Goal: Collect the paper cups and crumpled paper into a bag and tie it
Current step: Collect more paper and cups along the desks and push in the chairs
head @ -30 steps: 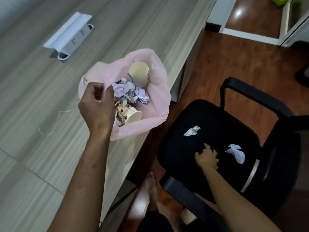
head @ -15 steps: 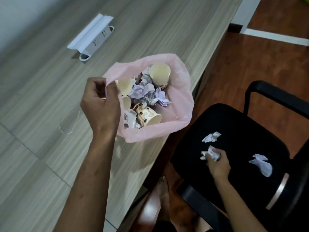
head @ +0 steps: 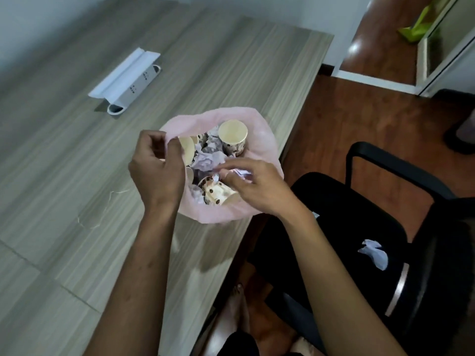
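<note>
Frame centre: the pink bag (head: 267, 150) sits on the counter (head: 77, 163), holding paper cups (head: 232, 137). Left hand (head: 156, 170) grip pinches the bag rim. Right hand (head: 254, 188) grip holds crumpled paper (head: 241, 173) over the opening. Another crumpled piece (head: 374, 254) lies on the chair (head: 334, 222), lower right.

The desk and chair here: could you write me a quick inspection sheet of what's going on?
Surface: wood-grain desk, bag at its right edge.
Job's things: pink bag open, holding paper cups and crumpled paper; one paper ball on the black chair.
Clutter: thin string on the desk.
Grips: left hand pinches the bag rim; right hand holds a paper wad over the bag.
Cables: nothing seen; white socket box on the desk.
Surroundings: dark wooden floor.
</note>
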### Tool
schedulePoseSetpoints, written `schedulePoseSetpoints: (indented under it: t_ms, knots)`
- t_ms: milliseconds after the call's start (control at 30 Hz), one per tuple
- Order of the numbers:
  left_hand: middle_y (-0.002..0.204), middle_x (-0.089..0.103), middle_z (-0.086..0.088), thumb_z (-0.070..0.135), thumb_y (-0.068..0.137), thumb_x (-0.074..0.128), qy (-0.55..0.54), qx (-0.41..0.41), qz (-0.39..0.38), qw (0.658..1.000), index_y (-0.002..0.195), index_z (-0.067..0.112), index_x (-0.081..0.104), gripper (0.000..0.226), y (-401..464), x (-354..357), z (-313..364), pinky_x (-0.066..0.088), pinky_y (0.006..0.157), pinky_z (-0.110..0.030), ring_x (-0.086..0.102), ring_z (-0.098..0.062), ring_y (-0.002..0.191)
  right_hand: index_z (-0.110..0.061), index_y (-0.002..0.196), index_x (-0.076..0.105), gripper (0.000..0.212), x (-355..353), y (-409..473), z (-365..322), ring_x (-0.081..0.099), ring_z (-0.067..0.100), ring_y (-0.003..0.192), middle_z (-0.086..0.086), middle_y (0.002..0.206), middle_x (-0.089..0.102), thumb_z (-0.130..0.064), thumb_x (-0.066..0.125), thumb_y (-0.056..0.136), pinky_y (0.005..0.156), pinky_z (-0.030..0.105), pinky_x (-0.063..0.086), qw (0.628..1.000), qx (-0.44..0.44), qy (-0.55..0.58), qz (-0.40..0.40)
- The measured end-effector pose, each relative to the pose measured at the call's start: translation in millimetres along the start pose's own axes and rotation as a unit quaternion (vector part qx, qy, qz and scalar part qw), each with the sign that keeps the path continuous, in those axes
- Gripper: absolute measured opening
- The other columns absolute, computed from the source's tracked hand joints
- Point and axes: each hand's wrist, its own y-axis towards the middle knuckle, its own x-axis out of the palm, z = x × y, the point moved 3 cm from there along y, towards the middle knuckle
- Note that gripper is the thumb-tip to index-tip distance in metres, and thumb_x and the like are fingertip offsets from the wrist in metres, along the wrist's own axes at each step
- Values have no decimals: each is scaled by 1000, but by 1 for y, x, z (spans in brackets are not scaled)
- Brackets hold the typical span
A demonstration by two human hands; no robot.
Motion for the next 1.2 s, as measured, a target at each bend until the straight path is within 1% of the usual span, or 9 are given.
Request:
schedulePoseSetpoints:
  t_ms: [167, 267, 333, 467, 600, 700, 867, 1033, 1200]
  knots:
    - [68, 55, 16, 20, 84, 60, -7, 6, -20, 1000, 83, 14, 59, 6, -4, 14, -6, 40, 65, -15, 51, 6, 62, -24, 97, 73, 14, -36, -26, 74, 65, 4, 93, -10, 97, 72, -25, 61, 90, 83, 21, 50, 933, 71, 13, 353]
    - [66, 54, 15, 19, 84, 61, -13, 12, -34, 999, 81, 14, 57, 6, -10, 27, -8, 39, 65, -13, 50, 5, 61, -22, 94, 68, 11, -40, -43, 135, 62, 9, 89, -6, 94, 68, -26, 57, 93, 79, 18, 46, 858, 207, 26, 468]
    - [66, 53, 13, 18, 84, 61, -15, 10, -46, 999, 82, 11, 58, 8, -14, 37, -12, 39, 64, -13, 49, 3, 60, -24, 95, 64, 10, -28, -46, 181, 62, 17, 96, -3, 97, 66, -27, 54, 93, 84, 25, 46, 836, 300, 39, 458]
    - [71, 59, 11, 21, 87, 61, -23, 4, -65, 998, 85, 8, 60, 13, -19, 54, -28, 42, 66, -14, 53, 1, 64, -20, 115, 60, 28, 6, -41, 270, 58, 32, 112, 11, 118, 62, -32, 59, 90, 95, 37, 46, 855, 401, -70, 323]
    - [72, 61, 12, 23, 88, 61, -24, 4, -82, 996, 86, 10, 60, 12, -25, 62, -41, 43, 65, -18, 56, 0, 66, -34, 139, 43, 56, 17, -31, 325, 29, 43, 137, 13, 154, 25, -35, 63, 86, 108, 55, 34, 837, 468, -203, 198]
    - [71, 61, 15, 21, 90, 60, -31, 1, -83, 996, 85, 14, 59, 9, -29, 63, -49, 42, 64, -14, 57, 1, 67, -30, 141, 44, 56, 9, -31, 353, 24, 43, 139, 11, 160, 11, -26, 63, 89, 111, 52, 31, 829, 489, -195, 187]
    - [66, 57, 16, 19, 93, 60, -49, -18, -87, 995, 83, 13, 58, 12, -32, 64, -61, 38, 61, -10, 52, 3, 61, 0, 115, 64, 31, 8, -41, 373, 50, 41, 117, 21, 138, 38, -7, 65, 85, 103, 35, 41, 846, 445, -190, 225]
    - [64, 57, 22, 21, 93, 60, -42, -14, -81, 996, 84, 11, 60, 14, -26, 54, -60, 39, 62, -11, 54, 4, 63, -2, 93, 70, 17, 21, -60, 357, 64, 35, 96, 24, 105, 65, -7, 72, 78, 79, 30, 50, 825, 493, -147, 237]
    - [68, 56, 16, 21, 91, 62, -49, 7, -55, 997, 84, 13, 59, 11, -10, 29, -45, 40, 65, -14, 52, 3, 64, -10, 89, 71, 14, 28, -71, 314, 65, 28, 93, 10, 94, 69, -8, 75, 76, 78, 22, 42, 809, 489, -17, 324]
